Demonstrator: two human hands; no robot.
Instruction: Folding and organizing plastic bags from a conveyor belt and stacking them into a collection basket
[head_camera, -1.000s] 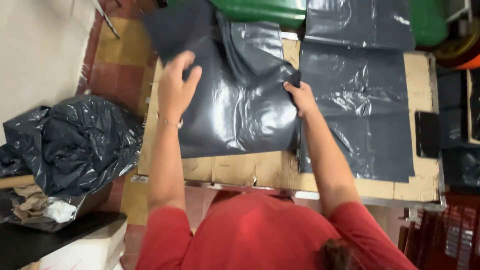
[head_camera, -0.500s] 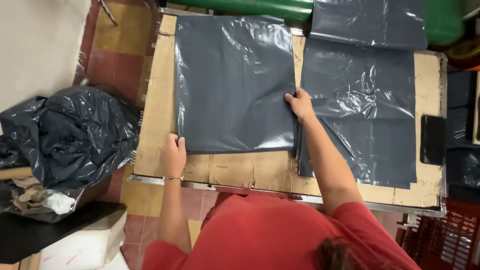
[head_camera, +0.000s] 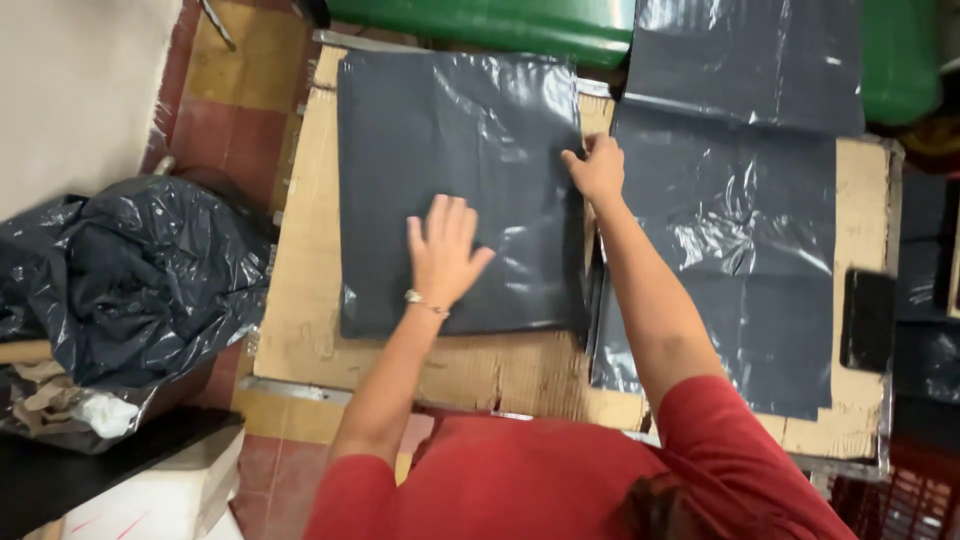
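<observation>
Left hand (head_camera: 443, 248) open, flat on grey bag (head_camera: 460, 150); right hand (head_camera: 598, 168) pinches bag's right edge. Bare cardboard worktop (head_camera: 305, 300) left and below bag.

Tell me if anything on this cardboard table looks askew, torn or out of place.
Nothing stands out. The dark plastic sheet lies flat and square under the left hand, with the right hand at its right edge. The sheets beside it lie flat, lightly wrinkled.
</observation>
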